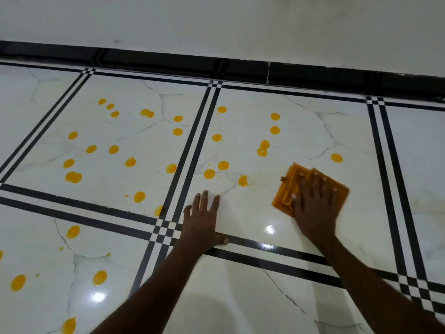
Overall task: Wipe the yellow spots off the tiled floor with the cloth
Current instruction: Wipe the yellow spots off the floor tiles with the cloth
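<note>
So the orange cloth point(310, 189) is lying folded flat on the white marble-look tiled floor point(265, 297), on the tile right of the middle, and the right hand point(315, 201) is pressing down on it with fingers spread out straight. It's looking a bit blurry. The yellow spots point(209, 174) are sitting all over the tiles to the left and further out, the nearest one just left of the cloth, another just past its far right corner. The left hand point(203, 222) is resting flat on the bare tile, fingers wide, holding nothing, thumb lying on a black stripe. Beyond all that, a black skirting point(168, 61) is running along the base of a white wall point(216, 20).
</note>
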{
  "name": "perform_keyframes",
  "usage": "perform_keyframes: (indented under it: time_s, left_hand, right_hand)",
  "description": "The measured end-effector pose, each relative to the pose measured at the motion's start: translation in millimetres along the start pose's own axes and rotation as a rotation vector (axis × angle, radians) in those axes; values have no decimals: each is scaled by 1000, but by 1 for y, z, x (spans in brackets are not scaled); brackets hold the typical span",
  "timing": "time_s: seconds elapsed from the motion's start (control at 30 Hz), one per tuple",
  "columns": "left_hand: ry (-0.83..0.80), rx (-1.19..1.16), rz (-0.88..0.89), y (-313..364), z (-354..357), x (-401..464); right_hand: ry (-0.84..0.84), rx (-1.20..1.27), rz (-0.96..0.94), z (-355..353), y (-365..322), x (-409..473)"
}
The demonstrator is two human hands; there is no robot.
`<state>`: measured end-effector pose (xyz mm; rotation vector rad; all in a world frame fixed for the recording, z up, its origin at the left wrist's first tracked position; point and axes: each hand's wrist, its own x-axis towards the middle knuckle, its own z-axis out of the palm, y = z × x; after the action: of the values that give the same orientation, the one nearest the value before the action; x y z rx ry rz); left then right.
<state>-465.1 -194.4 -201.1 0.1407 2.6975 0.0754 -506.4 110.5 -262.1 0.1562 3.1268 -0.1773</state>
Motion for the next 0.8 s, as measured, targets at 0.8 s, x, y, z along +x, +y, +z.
perform_keyframes:
  time_s: [0.8]
  left_hand:
    - [-25,38,61,94,-11,67]
  right_hand:
    - [13,-15,-101,-3,-28,124]
